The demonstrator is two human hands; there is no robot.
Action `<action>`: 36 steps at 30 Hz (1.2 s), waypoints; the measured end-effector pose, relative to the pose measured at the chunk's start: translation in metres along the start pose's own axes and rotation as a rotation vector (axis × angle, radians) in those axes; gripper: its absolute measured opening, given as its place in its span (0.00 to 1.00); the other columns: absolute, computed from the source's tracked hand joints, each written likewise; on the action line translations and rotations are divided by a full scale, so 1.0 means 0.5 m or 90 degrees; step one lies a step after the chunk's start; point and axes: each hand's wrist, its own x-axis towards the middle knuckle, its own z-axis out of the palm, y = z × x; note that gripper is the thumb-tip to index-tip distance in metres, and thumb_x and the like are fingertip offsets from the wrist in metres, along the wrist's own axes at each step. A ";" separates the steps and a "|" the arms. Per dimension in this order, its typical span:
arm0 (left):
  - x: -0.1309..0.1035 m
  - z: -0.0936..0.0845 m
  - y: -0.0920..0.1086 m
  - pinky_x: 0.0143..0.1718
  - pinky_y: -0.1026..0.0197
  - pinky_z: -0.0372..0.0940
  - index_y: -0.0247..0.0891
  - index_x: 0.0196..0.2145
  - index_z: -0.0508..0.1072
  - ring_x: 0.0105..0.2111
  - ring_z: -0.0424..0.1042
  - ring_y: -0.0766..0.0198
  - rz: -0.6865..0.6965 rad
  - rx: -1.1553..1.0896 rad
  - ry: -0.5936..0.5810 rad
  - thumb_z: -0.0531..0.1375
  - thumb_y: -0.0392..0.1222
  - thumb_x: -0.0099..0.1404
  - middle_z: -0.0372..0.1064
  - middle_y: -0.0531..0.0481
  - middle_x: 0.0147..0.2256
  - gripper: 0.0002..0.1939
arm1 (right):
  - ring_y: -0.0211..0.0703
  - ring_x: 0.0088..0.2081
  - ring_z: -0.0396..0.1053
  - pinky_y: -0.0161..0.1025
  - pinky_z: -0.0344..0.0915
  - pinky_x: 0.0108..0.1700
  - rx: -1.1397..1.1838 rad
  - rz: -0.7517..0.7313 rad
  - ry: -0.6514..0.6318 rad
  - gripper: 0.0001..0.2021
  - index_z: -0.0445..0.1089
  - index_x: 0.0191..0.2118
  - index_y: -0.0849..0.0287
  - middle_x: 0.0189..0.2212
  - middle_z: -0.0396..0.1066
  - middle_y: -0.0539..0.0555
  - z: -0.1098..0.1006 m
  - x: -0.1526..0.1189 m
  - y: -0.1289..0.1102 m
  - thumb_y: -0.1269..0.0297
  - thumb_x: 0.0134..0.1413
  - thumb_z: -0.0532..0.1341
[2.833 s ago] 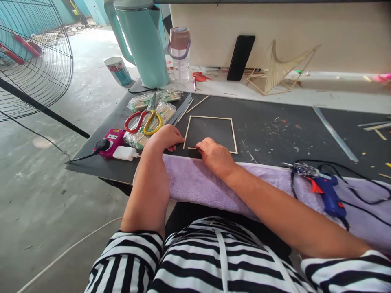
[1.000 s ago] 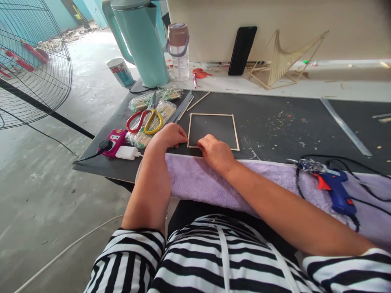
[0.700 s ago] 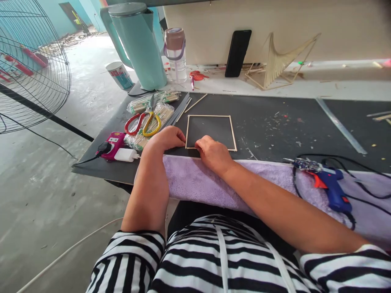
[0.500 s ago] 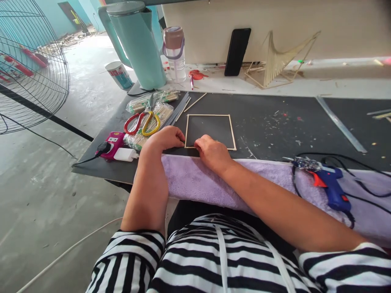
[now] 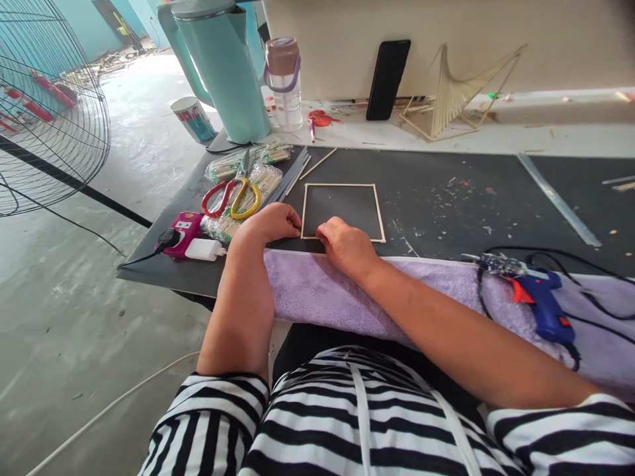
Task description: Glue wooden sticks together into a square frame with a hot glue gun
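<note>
A square frame of thin wooden sticks lies flat on the dark board. At its near left corner is my left hand, with fingers bent and their tips pressed together against the corner. My right hand pinches the near stick, a little right of that corner, and covers part of it. Beneath my forearms runs a folded purple towel. On the towel's right part lies a blue glue gun with a red trigger.
Left of the frame lie scissors on wrapped stick bundles, beside a pink power strip. Behind stand a teal kettle, a bottle, a phone and a stick model. A clear glue stick lies right.
Both hands stay at the frame's near left corner and near stick, almost unmoved. The view has shifted very slightly.
</note>
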 end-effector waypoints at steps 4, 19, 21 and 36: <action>0.002 0.003 0.000 0.29 0.68 0.60 0.41 0.36 0.79 0.30 0.70 0.67 -0.003 0.013 0.009 0.65 0.38 0.53 0.74 0.55 0.29 0.11 | 0.43 0.40 0.72 0.38 0.59 0.35 0.010 0.002 0.005 0.15 0.73 0.45 0.54 0.45 0.72 0.55 0.001 0.001 0.000 0.66 0.69 0.49; 0.001 -0.002 0.008 0.28 0.66 0.60 0.40 0.35 0.79 0.28 0.69 0.66 0.003 0.015 0.004 0.65 0.37 0.50 0.72 0.56 0.27 0.12 | 0.43 0.39 0.72 0.38 0.60 0.36 0.012 -0.007 0.007 0.15 0.73 0.46 0.54 0.45 0.72 0.55 0.001 0.003 -0.001 0.67 0.69 0.49; 0.004 -0.002 0.004 0.28 0.66 0.60 0.40 0.35 0.79 0.28 0.69 0.66 0.009 0.013 0.003 0.65 0.38 0.50 0.72 0.56 0.26 0.12 | 0.43 0.39 0.72 0.38 0.60 0.36 0.014 -0.007 0.013 0.15 0.73 0.46 0.54 0.45 0.72 0.55 0.001 0.003 -0.001 0.68 0.68 0.49; 0.002 -0.003 0.010 0.27 0.66 0.59 0.41 0.31 0.79 0.26 0.66 0.67 0.027 0.024 0.012 0.63 0.37 0.49 0.70 0.56 0.23 0.08 | 0.42 0.38 0.72 0.37 0.59 0.33 -0.021 -0.023 0.005 0.14 0.72 0.46 0.53 0.44 0.72 0.53 -0.004 0.003 -0.002 0.66 0.69 0.49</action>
